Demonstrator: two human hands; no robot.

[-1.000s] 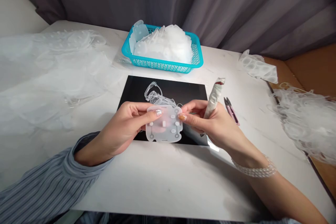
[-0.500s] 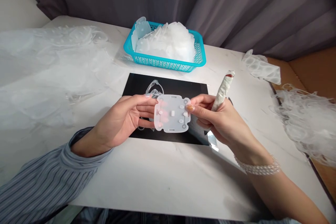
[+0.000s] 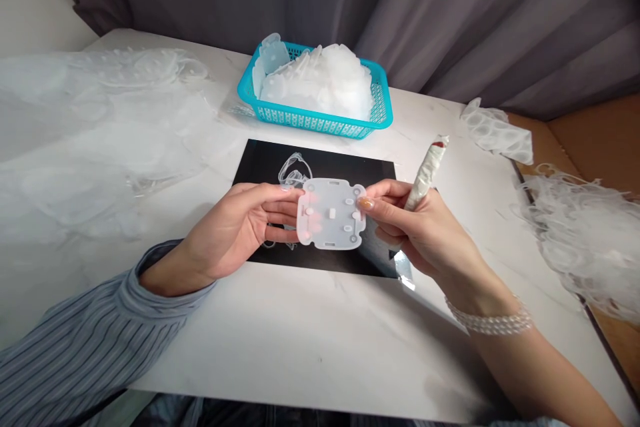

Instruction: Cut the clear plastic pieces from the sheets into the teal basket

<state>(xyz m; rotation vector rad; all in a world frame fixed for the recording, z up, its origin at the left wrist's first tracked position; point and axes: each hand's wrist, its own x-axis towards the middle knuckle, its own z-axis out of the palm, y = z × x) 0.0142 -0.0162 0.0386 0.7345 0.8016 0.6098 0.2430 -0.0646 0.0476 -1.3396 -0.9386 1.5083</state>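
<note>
A translucent white plastic plate (image 3: 330,230) with notched corners, slots and small raised pegs is held up between both hands. My left hand (image 3: 220,230) grips its left edge, thumb at the upper corner and fingertips showing pink through the plastic from behind. My right hand (image 3: 415,223) pinches the right edge between thumb and forefinger. That same hand also keeps a wrapped tool handle (image 3: 425,177), pale with a reddish end, lying across its palm and pointing up; its lower end is mostly hidden. Under the hands lies a black mat (image 3: 325,263) with thin clear plastic scraps (image 3: 295,170).
A blue basket (image 3: 320,125) piled with similar translucent pieces (image 3: 320,83) stands at the back. Clear plastic sheets and bags (image 3: 100,140) spread over the left side. To the right are a plastic strip (image 3: 497,133) and a heap of trimmings (image 3: 590,233) by a cardboard box (image 3: 600,133).
The plate has shifted very slightly right and up, tilting a little. Both hands keep their hold on it.
</note>
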